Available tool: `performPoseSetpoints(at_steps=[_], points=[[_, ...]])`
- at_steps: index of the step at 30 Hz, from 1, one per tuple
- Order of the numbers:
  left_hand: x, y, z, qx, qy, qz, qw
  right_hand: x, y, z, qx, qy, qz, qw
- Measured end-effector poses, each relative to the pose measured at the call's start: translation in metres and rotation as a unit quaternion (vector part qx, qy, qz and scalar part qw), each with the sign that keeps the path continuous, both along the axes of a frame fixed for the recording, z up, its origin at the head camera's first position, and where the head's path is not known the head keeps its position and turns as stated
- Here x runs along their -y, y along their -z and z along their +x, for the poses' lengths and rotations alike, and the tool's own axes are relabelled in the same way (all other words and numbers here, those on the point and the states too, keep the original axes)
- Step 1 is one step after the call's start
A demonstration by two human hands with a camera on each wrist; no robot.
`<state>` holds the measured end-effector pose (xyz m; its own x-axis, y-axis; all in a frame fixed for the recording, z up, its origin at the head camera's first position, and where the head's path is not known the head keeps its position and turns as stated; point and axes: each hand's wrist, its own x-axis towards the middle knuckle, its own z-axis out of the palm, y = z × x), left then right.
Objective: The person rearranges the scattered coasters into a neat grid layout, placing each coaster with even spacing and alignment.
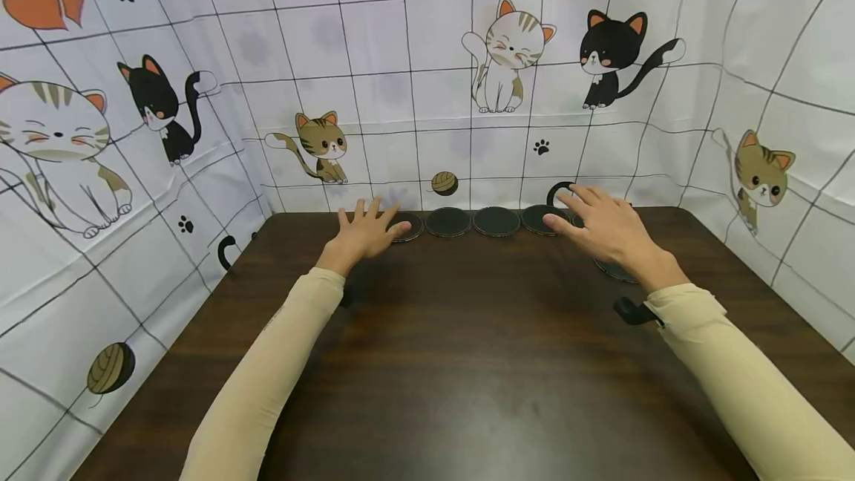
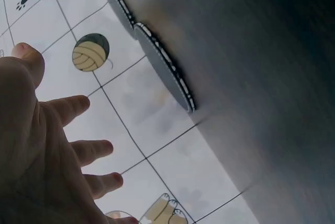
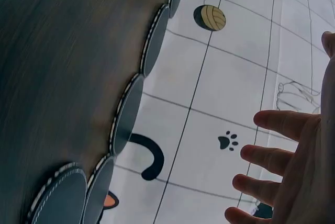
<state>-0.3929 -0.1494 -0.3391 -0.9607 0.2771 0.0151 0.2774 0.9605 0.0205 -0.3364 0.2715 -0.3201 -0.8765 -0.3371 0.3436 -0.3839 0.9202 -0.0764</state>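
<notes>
Several dark round coasters (image 1: 496, 222) with pale stitched rims lie in a row along the far edge of the table. My left hand (image 1: 364, 234), fingers spread, is at the leftmost coaster (image 1: 406, 227) and overlaps part of it in the head view. In the left wrist view that hand (image 2: 57, 145) holds nothing. On the other side my right hand (image 1: 611, 228) hovers over the right end of the row, fingers extended and nothing in them. It partly hides the coasters there, including a nearer one (image 1: 616, 271) set forward of the row.
The dark brown wooden table (image 1: 454, 362) stretches toward me between both arms. White cloth (image 1: 427, 95) printed with a grid, cats and yarn balls hangs behind the table and along its left and right sides. A black strap piece (image 1: 633, 312) shows at my right wrist.
</notes>
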Motion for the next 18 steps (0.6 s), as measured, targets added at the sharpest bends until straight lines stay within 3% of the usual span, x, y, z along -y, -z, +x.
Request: performPoseSetpoints(at_steps=[3,8,13,18], points=[[0.002,-0.005,-0.006,0.004,0.007,0.003,1.0000,0.007,0.000,-0.006,-0.003,-0.001,-0.008,1.0000],[0.008,-0.012,-0.016,0.073,0.027,-0.010,0.9969,0.028,0.007,-0.019,0.011,-0.010,-0.018,0.9997],[0.017,-0.017,-0.036,0.102,0.045,-0.004,0.9937,0.063,0.015,-0.047,0.015,-0.038,-0.018,0.9990],[0.026,-0.010,-0.059,0.119,0.080,0.002,0.9897,0.107,0.022,-0.075,0.029,-0.066,0.007,0.9974]])
